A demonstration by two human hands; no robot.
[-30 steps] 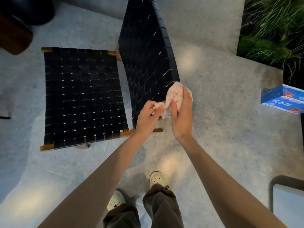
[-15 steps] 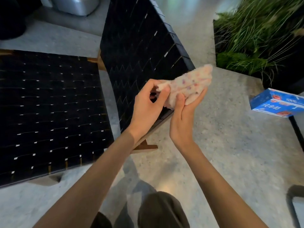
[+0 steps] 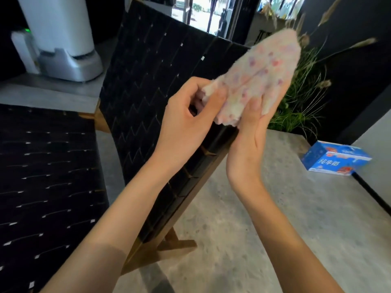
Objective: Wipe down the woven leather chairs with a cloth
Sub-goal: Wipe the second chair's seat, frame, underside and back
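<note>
Two hands on one rag, nothing on the leather yet. Left hand [image 3: 186, 119] pinches the lower left edge of the fluffy pale pink speckled cloth [image 3: 264, 75] between thumb and curled fingers. Right hand [image 3: 249, 142] lies under it, fingers straight up the back and thumb pressed on the front, so that grip is a flat clamp, not a fist. The cloth is held up in the air in front of the top corner of the tilted black woven leather chair back [image 3: 152, 81] (wooden frame); it looks apart from the weave, though I cannot tell for sure. Black woven leather seat [image 3: 42, 176] sits lower left, with neither hand on it.

Step in hand, my read: arranging the cloth into a pad over the right fingers, which is prep for a wiping pass and not wiping itself. No telling which strips are already done (no wet marks I can read).

Next move calls for the left grip to release or tuck the loose edge. The right palm then turns to the weave and lays the cloth flat on the chair back, probably at the near top edge. After that, even strokes along the strips, with the tail kept out of the gaps.

Off-task: blue printed carton [image 3: 336, 161] on the grey speckled floor [image 3: 275, 229], green grassy plant [image 3: 302, 106] behind the cloth, white and silver machine [image 3: 63, 39] top left.
</note>
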